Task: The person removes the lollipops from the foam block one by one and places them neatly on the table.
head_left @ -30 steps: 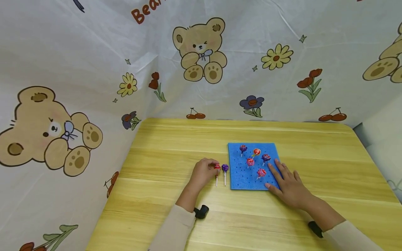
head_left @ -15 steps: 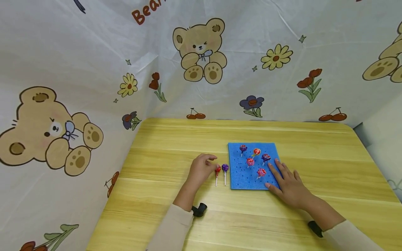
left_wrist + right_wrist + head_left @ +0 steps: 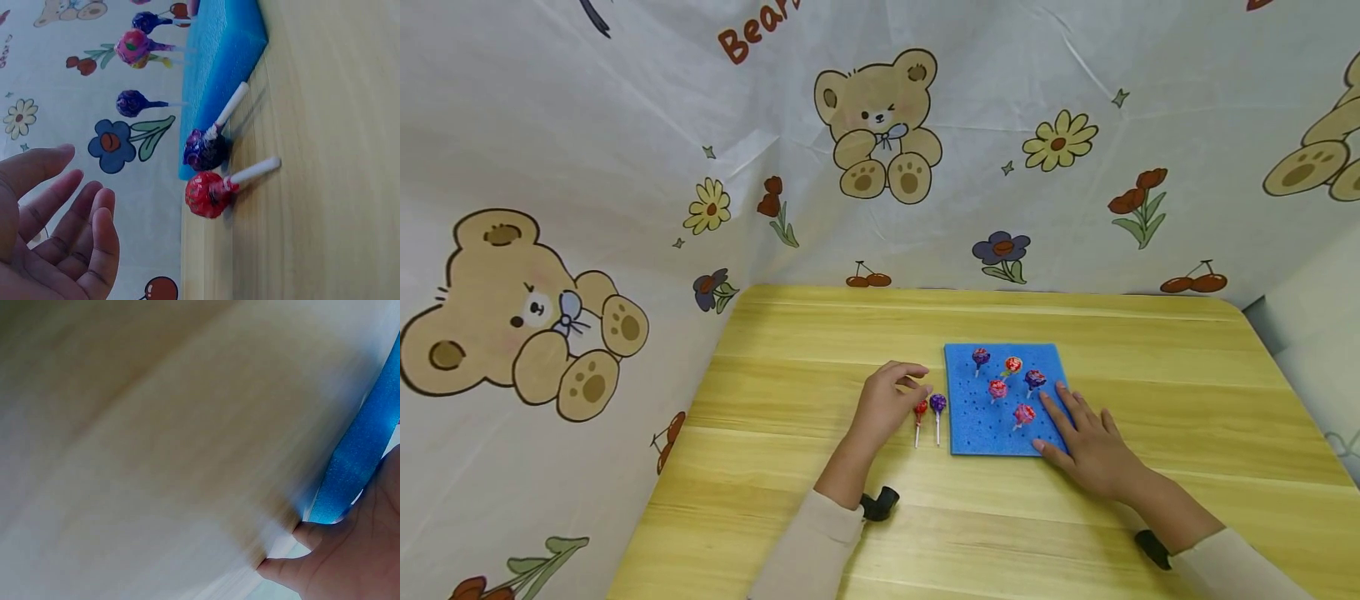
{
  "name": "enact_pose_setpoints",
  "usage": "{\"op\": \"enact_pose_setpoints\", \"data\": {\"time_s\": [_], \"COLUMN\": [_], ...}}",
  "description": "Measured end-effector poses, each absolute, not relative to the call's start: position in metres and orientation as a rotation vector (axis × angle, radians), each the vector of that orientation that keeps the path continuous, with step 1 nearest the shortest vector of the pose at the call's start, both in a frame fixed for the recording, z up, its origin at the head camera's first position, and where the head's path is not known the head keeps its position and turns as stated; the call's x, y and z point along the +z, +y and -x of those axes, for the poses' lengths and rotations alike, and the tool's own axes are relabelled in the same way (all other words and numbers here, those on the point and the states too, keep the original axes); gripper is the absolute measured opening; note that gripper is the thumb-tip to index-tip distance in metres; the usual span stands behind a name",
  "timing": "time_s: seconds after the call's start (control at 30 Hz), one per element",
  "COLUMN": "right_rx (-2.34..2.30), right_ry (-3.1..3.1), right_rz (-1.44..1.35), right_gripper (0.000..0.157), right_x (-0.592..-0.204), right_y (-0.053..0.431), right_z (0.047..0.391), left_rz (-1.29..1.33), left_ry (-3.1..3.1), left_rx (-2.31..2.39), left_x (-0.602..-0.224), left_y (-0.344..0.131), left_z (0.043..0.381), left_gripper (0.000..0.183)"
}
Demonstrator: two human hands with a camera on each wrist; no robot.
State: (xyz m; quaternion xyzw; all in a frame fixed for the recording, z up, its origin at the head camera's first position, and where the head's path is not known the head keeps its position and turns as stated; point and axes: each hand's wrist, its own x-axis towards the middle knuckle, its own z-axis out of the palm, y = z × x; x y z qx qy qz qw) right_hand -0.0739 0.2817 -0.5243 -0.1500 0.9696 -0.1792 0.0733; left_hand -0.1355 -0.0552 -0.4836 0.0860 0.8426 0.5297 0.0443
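- The red lollipop (image 3: 921, 408) lies on the surface (image 3: 805, 358), just beside the purple lollipop (image 3: 937, 402), left of the blue foam block (image 3: 966, 417).
- The left hand (image 3: 883, 407) hovers near, fingers (image 3: 103, 247) loosely parted, holding nothing.
- Five lollipops (image 3: 997, 389) stand in the block.
- The right hand (image 3: 1097, 454) rests on its right edge, fingers spread; how firmly is hard to tell.

Soft even light, pale sheen on the near tabletop (image 3: 1000, 525), right wrist view dim and blurred
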Motion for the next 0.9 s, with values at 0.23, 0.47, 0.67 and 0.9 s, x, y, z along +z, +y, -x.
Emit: {"op": "enact_pose_setpoints", "data": {"time_s": [0.23,0.47,0.67,0.9], "right_rx": [-0.547,-0.537,-0.510,-0.499], "right_ry": [2.913,2.918,2.929,2.949], "right_rz": [0.451,0.449,0.447,0.450], "right_gripper": [0.081,0.081,0.081,0.080], "right_x": [-0.526,-0.526,-0.523,-0.526], "right_y": [0.282,0.282,0.280,0.280], "right_z": [0.074,0.074,0.074,0.074], "left_rz": [-0.393,-0.485,-0.592,-0.679], "left_ry": [2.552,2.551,2.515,2.506], "left_rx": [1.651,1.592,1.513,1.468], "left_x": [-0.484,-0.484,-0.487,-0.495], "left_y": [-0.040,-0.021,-0.002,0.019], "left_z": [0.127,0.118,0.107,0.103], "left_gripper": [0.023,0.023,0.027,0.032]}}
